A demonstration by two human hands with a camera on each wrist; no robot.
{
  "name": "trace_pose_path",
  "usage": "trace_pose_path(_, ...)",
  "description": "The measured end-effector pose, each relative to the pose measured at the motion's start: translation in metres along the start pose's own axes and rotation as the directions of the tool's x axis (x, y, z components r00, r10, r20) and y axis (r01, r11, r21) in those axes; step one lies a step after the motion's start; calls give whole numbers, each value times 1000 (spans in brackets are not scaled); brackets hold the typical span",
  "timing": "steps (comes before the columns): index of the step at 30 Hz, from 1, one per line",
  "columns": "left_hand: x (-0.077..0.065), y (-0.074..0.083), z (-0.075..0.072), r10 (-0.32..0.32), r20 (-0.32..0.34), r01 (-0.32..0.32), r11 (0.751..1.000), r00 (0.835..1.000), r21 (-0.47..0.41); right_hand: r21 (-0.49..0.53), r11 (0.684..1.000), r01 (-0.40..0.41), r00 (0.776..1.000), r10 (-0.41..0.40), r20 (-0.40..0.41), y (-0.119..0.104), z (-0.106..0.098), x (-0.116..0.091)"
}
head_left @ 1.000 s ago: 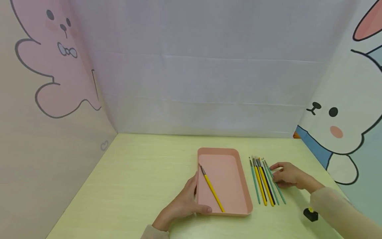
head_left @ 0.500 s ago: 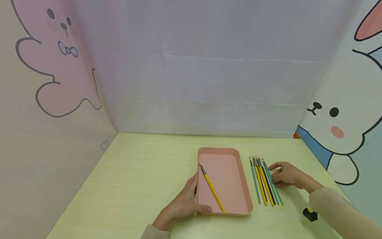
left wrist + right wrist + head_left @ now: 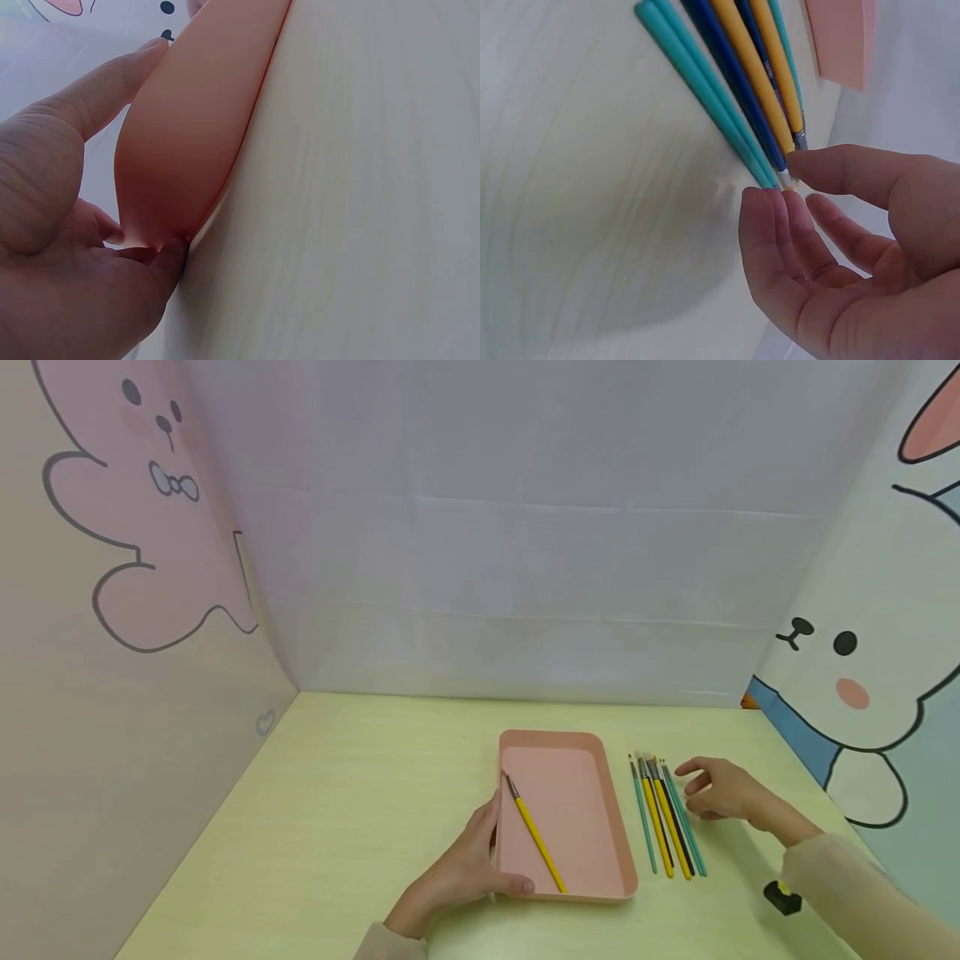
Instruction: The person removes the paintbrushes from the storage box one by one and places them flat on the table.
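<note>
A pink rectangular tray (image 3: 577, 810) lies on the table, with one yellow-handled paintbrush (image 3: 536, 835) slanting inside it. My left hand (image 3: 468, 860) grips its near-left corner, thumb over the near rim; in the left wrist view, fingers curl at the foot of the tray's corner (image 3: 187, 112). To the right of the tray, several paintbrushes with yellow, dark and teal handles lie side by side. My right hand (image 3: 723, 789) hovers just right of the teal paintbrushes (image 3: 686, 822), fingers loosely bent and parted. In the right wrist view nothing sits between thumb and fingers of this hand (image 3: 855, 262).
The pale wood-grain table (image 3: 352, 810) extends left of the tray. A white sheet wall (image 3: 517, 568) rises at the back, with cartoon-printed walls on both sides. Below the right sleeve shows a small black object (image 3: 783, 899) with a yellow spot.
The rightmost teal paintbrush has shifted left, close against its neighbour. My right hand has come slightly up and away from the brushes. My left hand stays at the tray.
</note>
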State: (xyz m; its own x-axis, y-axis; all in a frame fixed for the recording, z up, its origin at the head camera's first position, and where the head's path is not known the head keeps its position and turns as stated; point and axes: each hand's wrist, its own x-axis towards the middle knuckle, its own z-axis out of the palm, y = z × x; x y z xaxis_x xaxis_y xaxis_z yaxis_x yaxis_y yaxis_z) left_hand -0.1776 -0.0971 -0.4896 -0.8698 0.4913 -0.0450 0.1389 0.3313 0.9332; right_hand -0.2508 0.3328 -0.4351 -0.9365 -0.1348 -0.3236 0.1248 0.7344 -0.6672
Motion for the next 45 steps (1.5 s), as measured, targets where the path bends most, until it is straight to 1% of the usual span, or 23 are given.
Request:
trace_pose_path(5, -1, 0, -1, -1, 0, 1, 1000, 1000, 3, -7, 994, 108, 994, -108, -4, -16, 1, -8)
trace_pose_path(10, -1, -2, -1, 4, 0, -4, 1000, 1000, 3, 2, 977, 211, 977, -211, 13, -40, 4, -17)
trace_pose_path(14, -1, -3, 0, 8, -5, -8, 1000, 1000, 6, 15, 962, 273, 961, -273, 34, -58, 12, -20)
trace_pose_path(18, 0, -3, 1, 19, -12, -18, 1000, 1000, 13, 50, 950, 307, 948, -310, 67, -74, 22, -20)
trace_pose_path(24, -1, -2, 1, 26, -10, -26, 1000, 1000, 13, 93, 945, 313, 937, -323, 130, -98, 41, -14)
trace_pose_path(29, -1, -2, 1, 25, -9, -25, 1000, 1000, 14, 88, 948, 305, 933, -316, 174, -116, 61, -8)
trace_pose_path(32, 0, -2, 1, 28, -10, -28, 999, 1000, 24, 90, 953, 288, 932, -300, 201, -126, 75, -4)
trace_pose_path(37, 0, -1, 2, 30, -7, -30, 999, 1000, 24, 122, 954, 274, 924, -296, 242, -137, 93, 3)
trace_pose_path(40, 1, -1, 2, 39, -2, -39, 999, 999, 14, 133, 958, 255, 926, -282, 253, -142, 100, 7)
trace_pose_path(45, 1, -1, 1, 68, 9, -68, 998, 998, 1, 133, 972, 192, 938, -222, 266, -149, 111, 12)
